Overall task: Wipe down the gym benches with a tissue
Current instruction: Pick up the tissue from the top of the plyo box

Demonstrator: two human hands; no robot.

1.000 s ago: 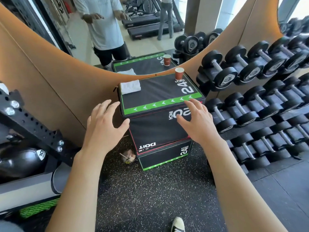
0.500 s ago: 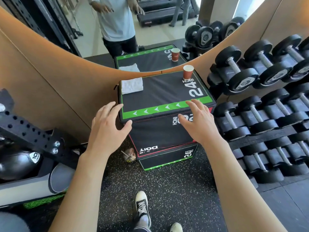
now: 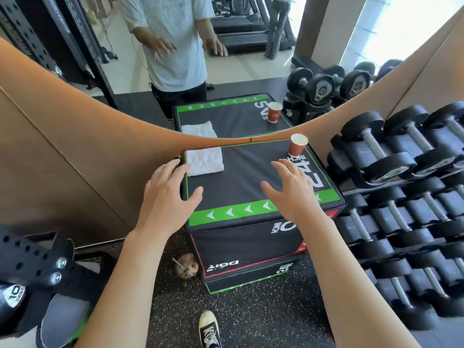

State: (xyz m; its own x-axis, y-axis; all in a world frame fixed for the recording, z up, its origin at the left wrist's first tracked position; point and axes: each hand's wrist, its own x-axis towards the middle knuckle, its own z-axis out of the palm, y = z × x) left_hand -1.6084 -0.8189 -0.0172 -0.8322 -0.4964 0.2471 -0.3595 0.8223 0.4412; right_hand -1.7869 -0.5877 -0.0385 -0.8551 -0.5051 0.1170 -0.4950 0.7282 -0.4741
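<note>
Both hands have moved up over the plyo box since a moment ago, fingers spread and holding nothing: left hand at its left edge, right hand over the "24" print. The folded white tissue (more like a towel) lies at the box's back-left corner, a red paper cup at its back-right. Dumbbell rack is right of the box, a mirror behind it, speckled rubber floor below.

Single head-worn wide-angle view, looking forward and down, close above stacked black boxes, wall mirror ahead
</note>
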